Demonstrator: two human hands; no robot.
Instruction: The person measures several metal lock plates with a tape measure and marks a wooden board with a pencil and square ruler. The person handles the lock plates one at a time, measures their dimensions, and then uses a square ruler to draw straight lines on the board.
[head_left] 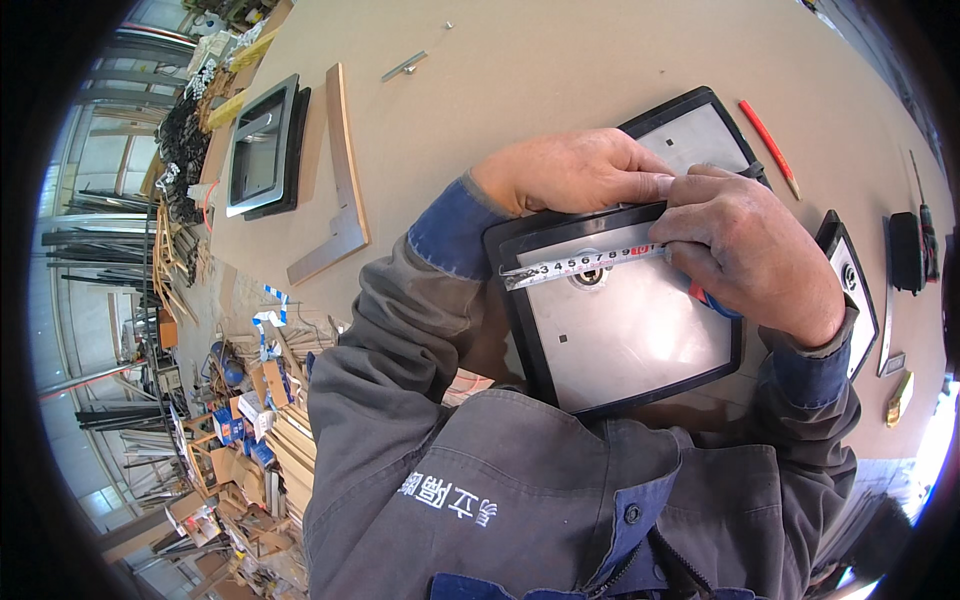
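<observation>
A metal panel in a black frame (640, 345), with a round lock fitting (590, 274), stands tilted in front of my chest. My left hand (570, 170) is closed at its far edge, thumb along the black rim; some of its fingers are hidden. My right hand (745, 245) is closed around a tape measure, whose red and blue case (716, 300) shows partly below the fingers. The pulled-out blade (575, 266) lies across the panel, from the left frame edge past the lock fitting to my right fingers. Behind my hands is a second black-framed panel (690, 135).
On the brown tabletop (480, 100) lie an L-shaped square (345, 190), a recessed metal frame (265, 150), a small metal rod (404, 66) and a red pencil (768, 145). Another framed panel (850, 290) and a cordless drill (912, 245) are at right. Timber and boxes (250, 430) fill the left.
</observation>
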